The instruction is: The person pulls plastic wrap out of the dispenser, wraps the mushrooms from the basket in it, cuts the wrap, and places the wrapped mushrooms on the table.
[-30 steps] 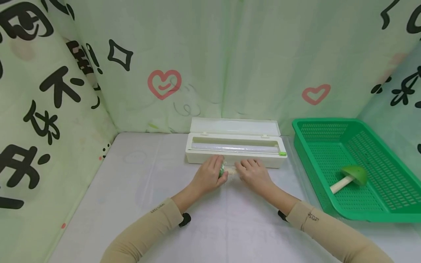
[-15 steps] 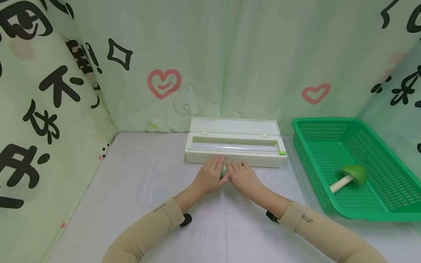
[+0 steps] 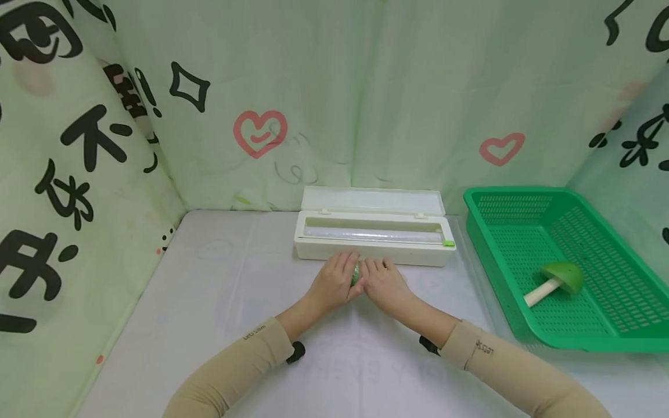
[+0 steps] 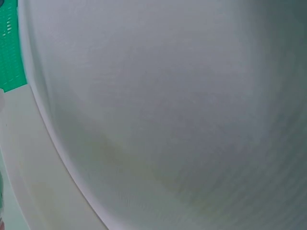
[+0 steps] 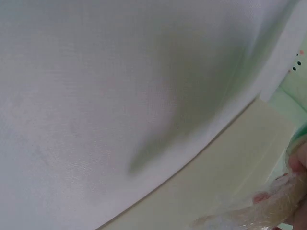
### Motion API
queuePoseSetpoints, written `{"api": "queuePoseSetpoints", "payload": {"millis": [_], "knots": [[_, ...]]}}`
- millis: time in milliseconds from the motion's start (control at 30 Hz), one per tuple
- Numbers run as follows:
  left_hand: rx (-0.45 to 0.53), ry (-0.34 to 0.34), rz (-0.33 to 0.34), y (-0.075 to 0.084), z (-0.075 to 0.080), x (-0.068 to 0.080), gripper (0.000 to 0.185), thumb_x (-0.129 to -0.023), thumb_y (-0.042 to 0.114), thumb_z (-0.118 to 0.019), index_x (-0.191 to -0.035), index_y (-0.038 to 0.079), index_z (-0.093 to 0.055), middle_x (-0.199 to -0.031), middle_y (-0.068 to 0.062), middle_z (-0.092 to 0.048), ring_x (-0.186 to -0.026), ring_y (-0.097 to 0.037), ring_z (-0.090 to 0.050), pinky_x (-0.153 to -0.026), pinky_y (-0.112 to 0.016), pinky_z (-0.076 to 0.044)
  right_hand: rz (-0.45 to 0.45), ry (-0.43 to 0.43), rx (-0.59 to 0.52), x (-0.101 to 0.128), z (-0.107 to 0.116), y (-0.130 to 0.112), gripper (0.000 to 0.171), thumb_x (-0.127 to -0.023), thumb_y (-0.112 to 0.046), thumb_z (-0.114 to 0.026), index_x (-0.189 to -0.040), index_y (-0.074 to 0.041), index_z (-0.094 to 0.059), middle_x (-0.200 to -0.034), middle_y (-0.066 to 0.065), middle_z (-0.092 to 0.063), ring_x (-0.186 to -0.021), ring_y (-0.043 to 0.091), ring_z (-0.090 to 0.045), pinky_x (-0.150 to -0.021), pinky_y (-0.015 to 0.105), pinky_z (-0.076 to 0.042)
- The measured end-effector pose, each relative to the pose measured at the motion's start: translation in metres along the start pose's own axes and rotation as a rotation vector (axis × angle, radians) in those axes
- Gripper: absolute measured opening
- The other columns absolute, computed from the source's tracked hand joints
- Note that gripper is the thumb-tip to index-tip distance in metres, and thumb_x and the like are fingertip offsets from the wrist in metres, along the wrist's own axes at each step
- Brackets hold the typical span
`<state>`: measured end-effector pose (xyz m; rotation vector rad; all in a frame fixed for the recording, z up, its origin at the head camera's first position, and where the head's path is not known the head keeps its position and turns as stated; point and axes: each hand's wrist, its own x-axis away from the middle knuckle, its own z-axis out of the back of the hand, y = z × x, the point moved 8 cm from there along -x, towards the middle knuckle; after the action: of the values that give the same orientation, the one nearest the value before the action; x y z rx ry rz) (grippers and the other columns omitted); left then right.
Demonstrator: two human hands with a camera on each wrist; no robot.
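Both hands meet on the white table, just in front of the cream cling-film dispenser box [image 3: 374, 238], whose lid is open. My left hand [image 3: 335, 283] curls round the green cap of a small toy mushroom [image 3: 355, 273]. The right hand [image 3: 384, 284] covers the mushroom's pale stem and presses up against the left hand. In the right wrist view, fingertips [image 5: 295, 165] pinch a pale stem wrapped in crinkled clear film [image 5: 268, 211] beside the box wall [image 5: 225, 167]. Most of the toy is hidden by the hands. The left wrist view shows only tablecloth and the box edge [image 4: 29, 177].
A green plastic basket [image 3: 491, 232] stands at the right with another green-capped toy mushroom [image 3: 558, 281] lying in it; its corner [image 4: 8, 48] shows in the left wrist view. Patterned fabric walls close in the table at the back, left and right.
The right hand has slid left along the stem until it meets the left hand; the pale stem seen between the hands a second ago is now covered.
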<state>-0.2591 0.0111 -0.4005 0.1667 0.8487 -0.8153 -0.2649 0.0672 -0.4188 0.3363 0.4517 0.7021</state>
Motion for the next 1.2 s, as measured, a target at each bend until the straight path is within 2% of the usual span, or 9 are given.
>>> {"api": "queuePoseSetpoints", "payload": {"millis": [200, 333, 433, 533, 633, 800, 933, 1033, 1200], "knots": [[0.074, 0.027, 0.019, -0.008, 0.003, 0.000, 0.057, -0.098, 0.035, -0.012, -0.104, -0.006, -0.051, -0.096, -0.016, -0.059, -0.088, -0.025, -0.060, -0.079, -0.031, -0.049, -0.022, -0.005, -0.115, -0.001, -0.001, 0.009, 0.042, -0.081, -0.029, -0.066, -0.110, -0.002, -0.052, -0.088, 0.007, -0.054, -0.079, 0.023, -0.056, -0.076, 0.038, -0.045], [0.151, 0.050, 0.053, -0.019, 0.004, 0.004, 0.049, -0.096, 0.032, -0.021, -0.107, -0.007, -0.048, -0.098, -0.018, -0.058, -0.091, -0.028, -0.060, -0.080, -0.033, -0.050, -0.083, -0.048, -0.305, 0.001, -0.005, 0.030, 0.055, -0.079, -0.031, -0.070, -0.121, -0.005, -0.047, -0.103, 0.010, -0.057, -0.096, 0.027, -0.056, -0.086, 0.046, -0.042], [0.179, 0.068, 0.076, -0.029, 0.005, 0.008, 0.048, -0.094, 0.031, -0.023, -0.108, -0.008, -0.046, -0.099, -0.019, -0.057, -0.092, -0.030, -0.059, -0.080, -0.035, -0.050, -0.118, -0.086, -0.456, 0.006, -0.010, 0.046, 0.061, -0.077, -0.033, -0.071, -0.125, -0.006, -0.046, -0.109, 0.013, -0.058, -0.100, 0.030, -0.056, -0.085, 0.049, -0.042], [0.212, 0.093, 0.094, -0.038, 0.008, 0.013, 0.047, -0.094, 0.031, -0.025, -0.108, -0.008, -0.046, -0.100, -0.020, -0.056, -0.092, -0.031, -0.058, -0.081, -0.037, -0.049, -0.110, -0.063, -0.562, 0.012, -0.012, 0.057, 0.056, -0.077, -0.027, -0.072, -0.121, -0.004, -0.048, -0.104, 0.014, -0.060, -0.093, 0.031, -0.059, -0.080, 0.046, -0.046], [0.239, 0.118, 0.110, -0.045, 0.009, 0.017, 0.046, -0.093, 0.030, -0.027, -0.109, -0.009, -0.046, -0.100, -0.022, -0.056, -0.093, -0.032, -0.057, -0.082, -0.038, -0.048, -0.064, 0.030, -0.616, 0.016, -0.009, 0.061, 0.047, -0.075, -0.019, -0.074, -0.114, -0.002, -0.052, -0.099, 0.013, -0.062, -0.088, 0.030, -0.061, -0.077, 0.042, -0.048], [0.261, 0.139, 0.135, -0.051, 0.010, 0.022, 0.050, -0.095, 0.032, -0.024, -0.110, -0.010, -0.045, -0.101, -0.023, -0.055, -0.095, -0.034, -0.056, -0.085, -0.040, -0.047, 0.032, 0.239, -0.494, 0.019, -0.002, 0.056, 0.034, -0.076, -0.019, -0.073, -0.101, -0.005, -0.057, -0.090, 0.007, -0.061, -0.080, 0.023, -0.061, -0.069, 0.036, -0.049], [0.282, 0.130, 0.172, -0.056, 0.013, 0.026, 0.052, -0.096, 0.034, -0.023, -0.113, -0.011, -0.044, -0.105, -0.025, -0.055, -0.098, -0.036, -0.055, -0.086, -0.042, -0.046, 0.079, 0.358, -0.323, 0.020, 0.002, 0.046, 0.024, -0.090, -0.028, -0.057, -0.101, -0.006, -0.057, -0.088, 0.006, -0.058, -0.080, 0.022, -0.059, -0.065, 0.035, -0.048], [0.274, 0.114, 0.196, -0.063, 0.018, 0.031, 0.055, -0.097, 0.036, -0.022, -0.113, -0.011, -0.045, -0.106, -0.026, -0.054, -0.099, -0.037, -0.055, -0.085, -0.043, -0.046, 0.085, 0.382, -0.286, 0.015, 0.005, 0.038, 0.023, -0.092, -0.029, -0.053, -0.100, -0.007, -0.056, -0.087, 0.005, -0.057, -0.082, 0.022, -0.058, -0.065, 0.034, -0.047], [0.186, 0.075, 0.207, -0.082, 0.029, 0.044, 0.051, -0.096, 0.033, -0.022, -0.105, -0.010, -0.049, -0.099, -0.023, -0.053, -0.089, -0.036, -0.053, -0.075, -0.044, -0.046, 0.074, 0.310, -0.264, -0.006, 0.008, 0.018, 0.025, -0.082, -0.027, -0.066, -0.098, -0.011, -0.056, -0.084, 0.001, -0.055, -0.077, 0.017, -0.056, -0.063, 0.030, -0.045]]}}
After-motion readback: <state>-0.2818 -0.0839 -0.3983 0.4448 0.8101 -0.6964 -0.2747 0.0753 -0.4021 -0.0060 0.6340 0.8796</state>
